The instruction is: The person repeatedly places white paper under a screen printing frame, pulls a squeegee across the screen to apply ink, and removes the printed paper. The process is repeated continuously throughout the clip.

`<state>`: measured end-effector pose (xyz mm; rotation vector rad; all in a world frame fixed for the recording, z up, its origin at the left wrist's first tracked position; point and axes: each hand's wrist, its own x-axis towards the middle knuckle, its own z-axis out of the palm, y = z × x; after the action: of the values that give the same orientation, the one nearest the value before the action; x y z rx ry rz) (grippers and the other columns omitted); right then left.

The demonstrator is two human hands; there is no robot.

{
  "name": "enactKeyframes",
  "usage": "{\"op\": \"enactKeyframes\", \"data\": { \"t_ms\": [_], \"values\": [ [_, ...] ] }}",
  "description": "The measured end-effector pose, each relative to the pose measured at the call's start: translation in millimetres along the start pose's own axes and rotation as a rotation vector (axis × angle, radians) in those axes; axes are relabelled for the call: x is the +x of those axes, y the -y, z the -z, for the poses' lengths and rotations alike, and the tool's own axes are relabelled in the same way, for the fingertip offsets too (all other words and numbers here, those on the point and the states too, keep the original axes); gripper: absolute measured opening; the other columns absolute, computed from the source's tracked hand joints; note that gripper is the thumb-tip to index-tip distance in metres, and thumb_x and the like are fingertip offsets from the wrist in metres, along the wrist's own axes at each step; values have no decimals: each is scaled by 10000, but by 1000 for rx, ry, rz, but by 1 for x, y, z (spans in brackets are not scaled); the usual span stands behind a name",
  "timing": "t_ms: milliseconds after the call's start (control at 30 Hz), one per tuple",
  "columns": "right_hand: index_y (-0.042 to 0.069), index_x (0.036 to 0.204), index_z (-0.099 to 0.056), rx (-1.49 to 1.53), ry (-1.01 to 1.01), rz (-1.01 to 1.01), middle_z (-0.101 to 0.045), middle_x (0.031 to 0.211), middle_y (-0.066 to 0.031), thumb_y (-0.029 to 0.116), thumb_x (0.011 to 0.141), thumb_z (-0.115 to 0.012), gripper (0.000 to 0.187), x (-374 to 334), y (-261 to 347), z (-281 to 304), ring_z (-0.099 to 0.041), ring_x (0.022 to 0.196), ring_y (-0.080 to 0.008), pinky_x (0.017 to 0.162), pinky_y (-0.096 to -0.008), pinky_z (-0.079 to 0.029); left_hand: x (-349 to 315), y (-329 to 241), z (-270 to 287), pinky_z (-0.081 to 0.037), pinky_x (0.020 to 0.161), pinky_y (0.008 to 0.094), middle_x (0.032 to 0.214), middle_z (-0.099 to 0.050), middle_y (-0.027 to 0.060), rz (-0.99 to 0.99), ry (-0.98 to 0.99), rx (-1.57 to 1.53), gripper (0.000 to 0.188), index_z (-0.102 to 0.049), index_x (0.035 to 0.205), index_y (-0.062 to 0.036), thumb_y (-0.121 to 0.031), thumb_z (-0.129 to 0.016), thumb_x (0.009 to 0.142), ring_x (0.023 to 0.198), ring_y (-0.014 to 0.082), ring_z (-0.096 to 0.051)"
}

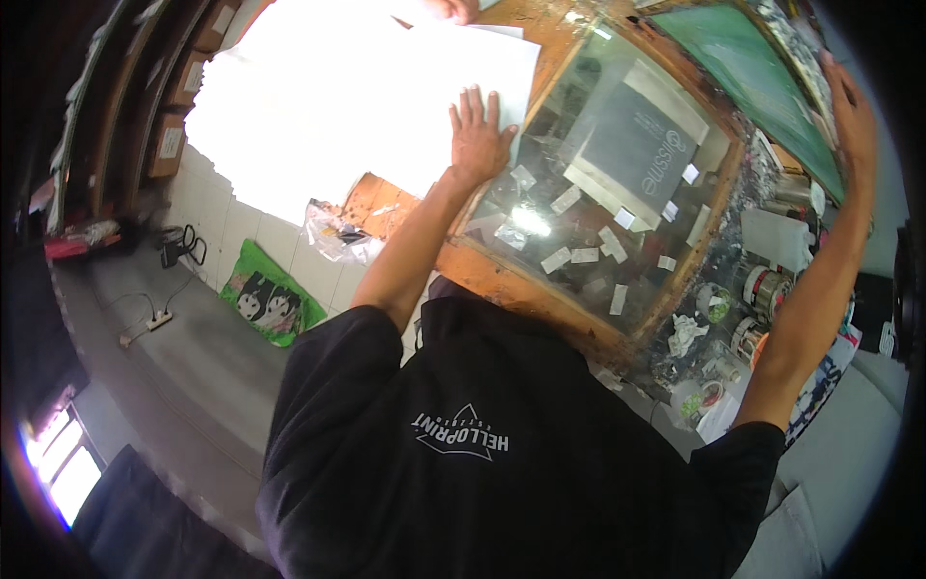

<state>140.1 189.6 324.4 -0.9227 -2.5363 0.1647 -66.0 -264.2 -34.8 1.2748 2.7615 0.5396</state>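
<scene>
My left hand [477, 135] lies flat with spread fingers on a stack of large white sheets [516, 72], near its right edge. At the far right, my right hand [853, 121] grips the outer edge of a raised silk screen frame [803, 60] with green mesh [741, 58]. Between my hands, a glass-topped board [521, 207] with a wooden border holds a dark grey printed piece [632, 145] on a pale backing. Several short tape strips [558, 259] and small white tabs [625, 218] stick to the glass around it.
Another person's hand [451, 10] rests at the sheets' far edge. Cans [767, 289], a white container [775, 239] and crumpled paper [687, 335] crowd the right side. A green bag [268, 294] lies at left, near a power strip [159, 320]. Shelves hold boxes [169, 145].
</scene>
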Motion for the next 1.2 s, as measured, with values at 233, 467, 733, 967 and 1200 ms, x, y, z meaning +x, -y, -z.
{"op": "enactKeyframes", "data": {
  "t_ms": [233,467,733,967,1200],
  "values": [
    [73,1335,-687,11,3,-81,-668,1338,-202,723,913,-587,781,-29,40,7,-597,1290,-311,1112,-378,-402,-52,14,45,-72,1218,676,1634,-225,319,108,-7,12,665,-321,1556,39,-391,-422,1058,1559,444,-122],
    [-2,884,-680,-17,-91,7,-657,764,-198,382,961,-623,396,-49,96,18,-605,687,-319,661,-435,-451,-32,-4,55,-19,1201,705,1646,-200,312,-14,-10,120,644,-328,1566,24,-379,-387,1067,1558,469,-84],
    [3,942,-734,-40,-149,66,-732,899,-236,464,943,-621,475,-47,77,19,-704,857,-403,790,-457,-546,20,-143,-55,-38,1182,736,1668,-225,235,-383,47,-2,583,-389,1582,-142,-395,-429,1059,1560,447,-116],
    [-42,941,-749,59,150,-168,-728,794,-204,500,1007,-569,574,-34,88,49,-719,751,-305,719,-444,-590,20,-251,-84,-66,1199,700,1653,-243,254,-549,165,-118,583,-404,1557,-80,-323,-502,1036,1557,451,-132],
    [-39,895,-729,317,48,97,-684,731,-128,418,1046,-556,512,-37,50,48,-566,557,-171,567,-370,-535,-1,-232,-77,-34,1205,684,1643,-228,292,-412,111,-214,603,-397,1537,-6,-299,-520,1025,1564,445,-114]
  ]
}}
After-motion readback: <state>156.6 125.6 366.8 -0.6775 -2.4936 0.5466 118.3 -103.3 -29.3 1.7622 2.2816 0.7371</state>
